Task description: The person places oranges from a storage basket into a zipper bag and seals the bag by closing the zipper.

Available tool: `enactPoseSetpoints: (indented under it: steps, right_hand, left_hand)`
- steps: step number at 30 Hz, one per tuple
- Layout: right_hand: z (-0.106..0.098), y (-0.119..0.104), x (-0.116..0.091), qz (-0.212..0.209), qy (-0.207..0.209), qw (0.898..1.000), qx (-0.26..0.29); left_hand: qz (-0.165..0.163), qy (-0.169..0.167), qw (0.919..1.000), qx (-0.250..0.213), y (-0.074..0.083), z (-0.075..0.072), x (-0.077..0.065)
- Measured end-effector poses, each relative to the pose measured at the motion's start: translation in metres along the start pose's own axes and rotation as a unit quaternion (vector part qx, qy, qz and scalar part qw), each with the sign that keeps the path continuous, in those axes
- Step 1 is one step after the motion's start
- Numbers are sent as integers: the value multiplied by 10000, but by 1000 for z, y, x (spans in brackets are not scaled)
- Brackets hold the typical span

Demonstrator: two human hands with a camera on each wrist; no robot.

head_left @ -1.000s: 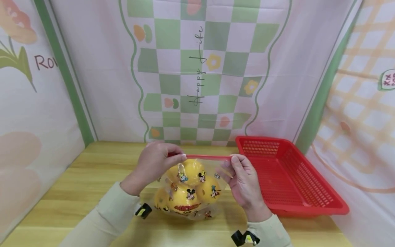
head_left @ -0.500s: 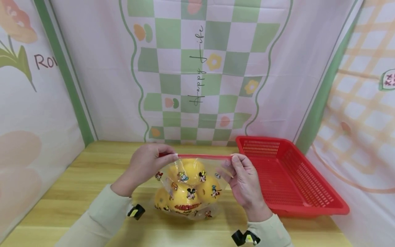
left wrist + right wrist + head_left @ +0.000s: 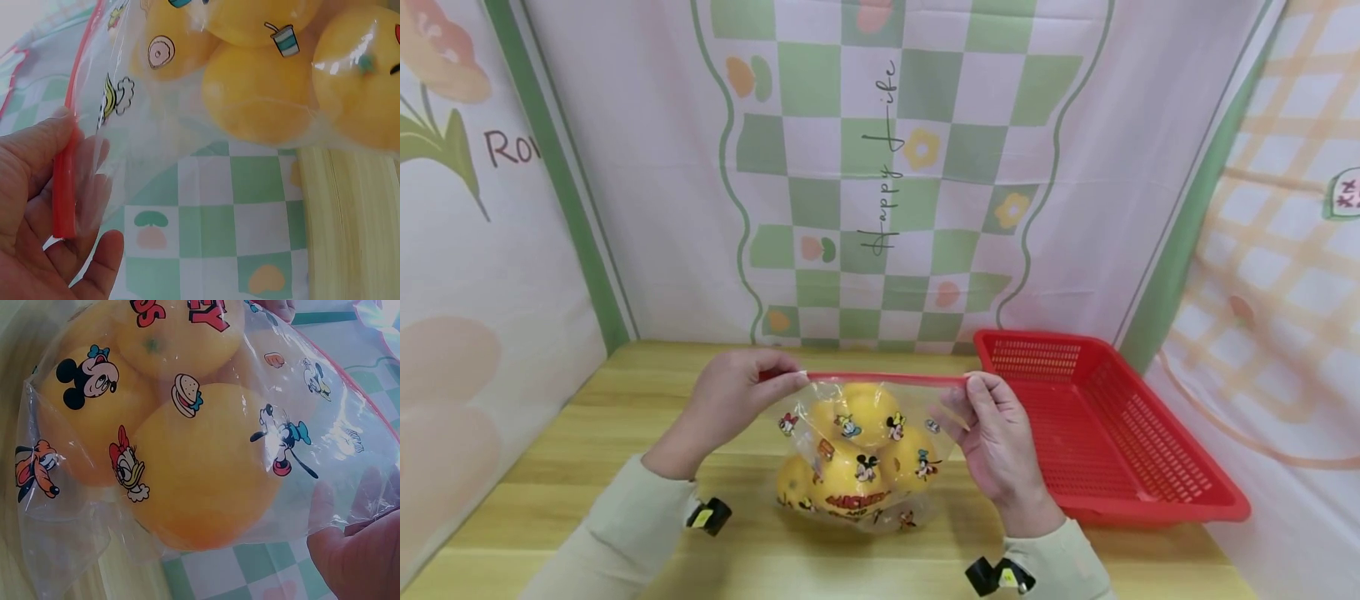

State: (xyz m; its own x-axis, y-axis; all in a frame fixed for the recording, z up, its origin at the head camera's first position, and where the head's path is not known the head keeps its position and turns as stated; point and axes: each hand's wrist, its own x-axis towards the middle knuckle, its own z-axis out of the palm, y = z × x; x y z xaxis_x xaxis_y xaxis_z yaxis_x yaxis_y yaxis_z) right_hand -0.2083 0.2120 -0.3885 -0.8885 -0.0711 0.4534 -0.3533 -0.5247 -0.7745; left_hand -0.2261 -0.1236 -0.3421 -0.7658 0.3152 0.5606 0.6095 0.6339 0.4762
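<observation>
A clear zip bag (image 3: 857,502) with cartoon prints stands on the wooden table, holding several oranges (image 3: 206,469). Its red zip strip (image 3: 887,378) runs straight across the top, level between my hands. My left hand (image 3: 726,404) pinches the strip near its left end between thumb and fingers. In the left wrist view, a short piece of the strip (image 3: 64,200) sticks out below the thumb. At the other end, my right hand (image 3: 1003,446) pinches the top corner, its other fingers behind the clear plastic. Both hands stay above the oranges.
A red plastic basket (image 3: 1150,510) with slotted walls stands on the table (image 3: 580,442) to the right, close beside my right hand. Printed cloth hangings (image 3: 880,183) enclose the table at the back and both sides.
My left hand has slid leftward along the red strip, from near the middle toward its left end, exposing more of it. My right hand has hardly moved, and the oranges stay in place.
</observation>
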Motion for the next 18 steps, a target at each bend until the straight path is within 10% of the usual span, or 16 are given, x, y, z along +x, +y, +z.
enactPoseSetpoints:
  steps: [18]
  right_hand:
    - [0, -2, 0, 79, 77, 9999, -74]
  left_hand:
    - [-340, 161, 9993, 31, -18, -15, -16]
